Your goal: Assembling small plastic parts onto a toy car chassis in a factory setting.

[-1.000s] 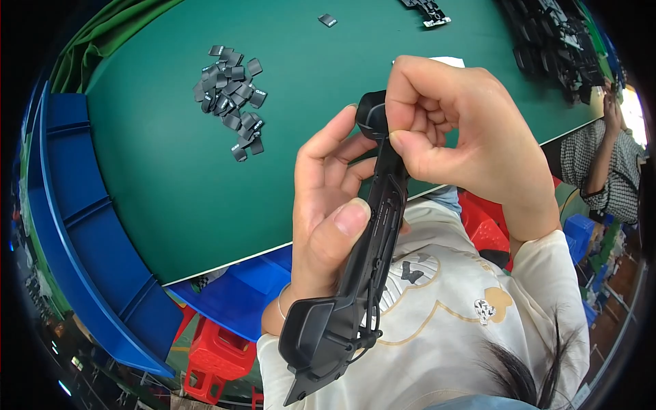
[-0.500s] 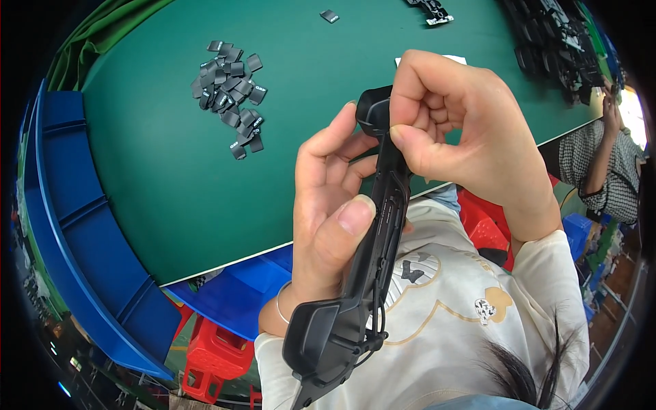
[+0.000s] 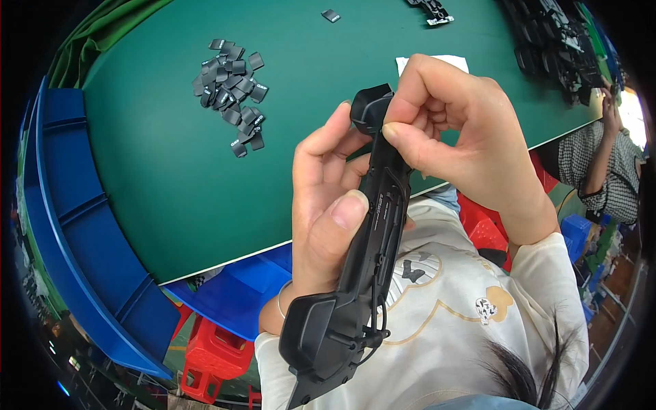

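A long black plastic assembly [image 3: 380, 219] slants across the middle, with a thin cable along its lower part and a broad, cupped housing at each end. My left hand [image 3: 326, 205] is wrapped round its middle from the left, thumb pressed on the near face and some fingers hidden behind. At the upper end, my right hand [image 3: 454, 123] pinches thumb and forefinger against the assembly's right edge, and the other fingers are curled in. Whether a small piece sits between those fingertips is hidden.
A pile of small dark tabs [image 3: 229, 85] lies on the green table [image 3: 157, 198], with a lone tab [image 3: 331, 16] farther back. Black parts [image 3: 550, 48] are heaped at the far right, near another person's arm [image 3: 601, 157]. A blue rack [image 3: 96, 232] borders the left side.
The assembly has rolled slightly, showing more of its face, and its upper end has shifted a little left. Both hands keep their hold.
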`<state>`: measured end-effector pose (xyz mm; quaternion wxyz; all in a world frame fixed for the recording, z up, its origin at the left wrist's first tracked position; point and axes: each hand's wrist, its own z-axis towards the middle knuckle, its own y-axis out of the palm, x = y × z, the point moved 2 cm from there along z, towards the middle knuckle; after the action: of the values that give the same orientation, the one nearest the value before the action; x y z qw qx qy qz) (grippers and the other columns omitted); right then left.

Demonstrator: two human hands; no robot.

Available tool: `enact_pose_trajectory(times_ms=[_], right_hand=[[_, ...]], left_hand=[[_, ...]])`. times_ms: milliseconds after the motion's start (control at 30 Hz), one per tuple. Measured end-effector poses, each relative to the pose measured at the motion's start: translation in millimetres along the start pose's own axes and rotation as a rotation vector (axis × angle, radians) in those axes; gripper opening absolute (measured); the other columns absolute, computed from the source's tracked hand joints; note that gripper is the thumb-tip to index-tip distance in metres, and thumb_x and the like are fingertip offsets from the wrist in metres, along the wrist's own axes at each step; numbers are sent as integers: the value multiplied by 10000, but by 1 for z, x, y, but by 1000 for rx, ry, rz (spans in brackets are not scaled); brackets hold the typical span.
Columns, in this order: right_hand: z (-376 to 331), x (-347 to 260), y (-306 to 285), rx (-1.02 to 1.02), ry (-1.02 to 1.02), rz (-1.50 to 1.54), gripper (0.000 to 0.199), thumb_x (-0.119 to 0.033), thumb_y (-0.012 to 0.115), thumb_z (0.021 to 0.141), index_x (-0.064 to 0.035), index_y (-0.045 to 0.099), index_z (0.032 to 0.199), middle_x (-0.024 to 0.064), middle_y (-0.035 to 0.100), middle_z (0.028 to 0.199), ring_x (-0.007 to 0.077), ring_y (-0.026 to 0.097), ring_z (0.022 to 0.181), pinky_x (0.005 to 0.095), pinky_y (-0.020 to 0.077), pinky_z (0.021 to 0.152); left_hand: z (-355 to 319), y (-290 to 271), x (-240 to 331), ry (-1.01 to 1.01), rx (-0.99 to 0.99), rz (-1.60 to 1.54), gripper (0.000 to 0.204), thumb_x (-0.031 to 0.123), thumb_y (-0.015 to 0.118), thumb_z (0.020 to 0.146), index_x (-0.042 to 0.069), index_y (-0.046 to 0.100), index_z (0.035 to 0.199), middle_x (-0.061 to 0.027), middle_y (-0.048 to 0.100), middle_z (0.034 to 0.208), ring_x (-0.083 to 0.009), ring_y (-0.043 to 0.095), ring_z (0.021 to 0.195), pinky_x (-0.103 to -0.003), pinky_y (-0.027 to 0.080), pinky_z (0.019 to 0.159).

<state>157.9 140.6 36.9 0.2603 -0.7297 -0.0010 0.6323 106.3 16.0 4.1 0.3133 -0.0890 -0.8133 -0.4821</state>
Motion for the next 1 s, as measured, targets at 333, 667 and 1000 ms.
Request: enact_pose_trajectory(times_ms=[333, 667, 1000], right_hand=[[-4, -6, -4, -77, 85, 25, 68, 54, 516, 733, 30, 484, 789, 26, 506, 658, 49, 508, 584, 152, 419, 499], [-11, -12, -9, -50, 56, -89, 106, 83, 528, 706, 27, 471, 777, 17, 497, 656, 51, 506, 581, 156, 418, 502], [-6, -4, -10, 8, -31, -294, 84, 1, 571, 695, -1, 491, 670, -5, 462, 561, 38, 420, 493, 169, 324, 436]], left_hand=[[2, -1, -1, -28, 30, -63, 787, 371, 587, 665, 42, 181, 1253, -192, 325, 1159, -245, 459, 994, -296, 531, 592], [1, -3, 0, -20, 19, 11, 841, 380, 608, 634, 47, 163, 1265, -204, 313, 1183, -247, 469, 976, -298, 528, 586], [5, -3, -1, -113, 13, -60, 775, 369, 570, 664, 13, 206, 1249, -182, 322, 1173, -220, 495, 918, -312, 518, 585]])
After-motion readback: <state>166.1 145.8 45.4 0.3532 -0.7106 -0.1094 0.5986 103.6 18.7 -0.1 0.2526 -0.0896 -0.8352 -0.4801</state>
